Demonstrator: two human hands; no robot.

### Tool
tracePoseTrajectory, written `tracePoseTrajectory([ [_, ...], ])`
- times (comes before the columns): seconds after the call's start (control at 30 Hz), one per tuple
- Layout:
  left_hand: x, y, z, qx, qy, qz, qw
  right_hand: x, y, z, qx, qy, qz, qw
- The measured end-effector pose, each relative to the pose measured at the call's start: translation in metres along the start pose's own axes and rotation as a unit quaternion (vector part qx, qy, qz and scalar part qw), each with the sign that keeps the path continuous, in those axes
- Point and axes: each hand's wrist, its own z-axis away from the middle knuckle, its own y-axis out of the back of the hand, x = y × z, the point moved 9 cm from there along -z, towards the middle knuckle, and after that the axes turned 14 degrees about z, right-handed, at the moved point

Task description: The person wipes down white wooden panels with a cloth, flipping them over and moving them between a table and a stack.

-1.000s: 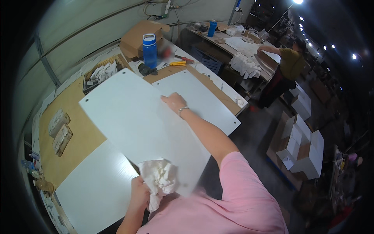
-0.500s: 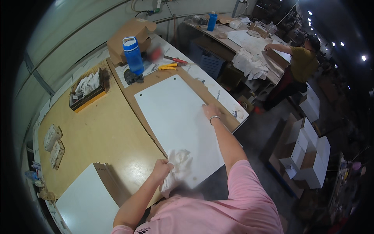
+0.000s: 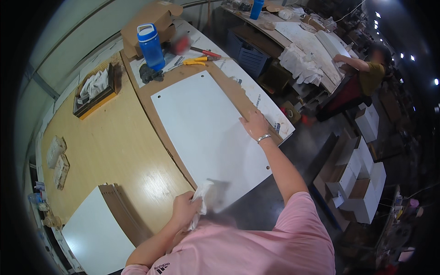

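Observation:
A white rectangular panel [image 3: 201, 128] with dark round holes near its corners lies flat on brown cardboard [image 3: 224, 82] on the bench. Bunched white cloth [image 3: 204, 193] is closed in my left hand [image 3: 184, 207] at the panel's near left corner; part of the cloth hangs down beside my shirt. My right hand [image 3: 255, 125], with a bracelet at the wrist, rests on the panel's right edge, fingers spread. Just beyond the panel's far end lie yellow-handled pliers [image 3: 196, 60], a red-handled tool [image 3: 205, 52] and a dark crumpled glove [image 3: 150, 73].
A blue bottle [image 3: 151, 48] stands before a cardboard box [image 3: 133, 32]. On the yellowish board to the left are a tray of cloths [image 3: 94, 91], two whitish blocks [image 3: 58, 160] and stacked white panels [image 3: 98, 233]. White box units [image 3: 353, 178] sit at right; a co-worker [image 3: 362, 78] stands beyond.
My left hand has drawn the cloth slightly back toward me, off most of the panel's near end. My right hand stays at the right edge, its fingers now more spread. The view has shifted.

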Motion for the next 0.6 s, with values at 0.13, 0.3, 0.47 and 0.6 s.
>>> tracePoseTrajectory([
  [0.13, -0.008, -0.006, 0.032, 0.002, 0.106, 0.218, 0.970, 0.027, -0.046, 0.021, -0.094, -0.002, -0.022, 0.995],
  [0.3, -0.052, -0.050, 0.043, -0.187, 0.245, 0.206, 0.929, 0.030, -0.065, 0.023, -0.127, -0.023, -0.039, 0.991],
  [0.47, -0.060, -0.103, 0.023, -0.251, 0.236, 0.181, 0.921, 0.025, -0.063, 0.022, -0.157, -0.048, -0.046, 0.985],
  [0.6, -0.070, -0.105, 0.025, -0.213, 0.268, 0.206, 0.917, 0.023, -0.054, 0.029, -0.144, -0.067, -0.038, 0.987],
])
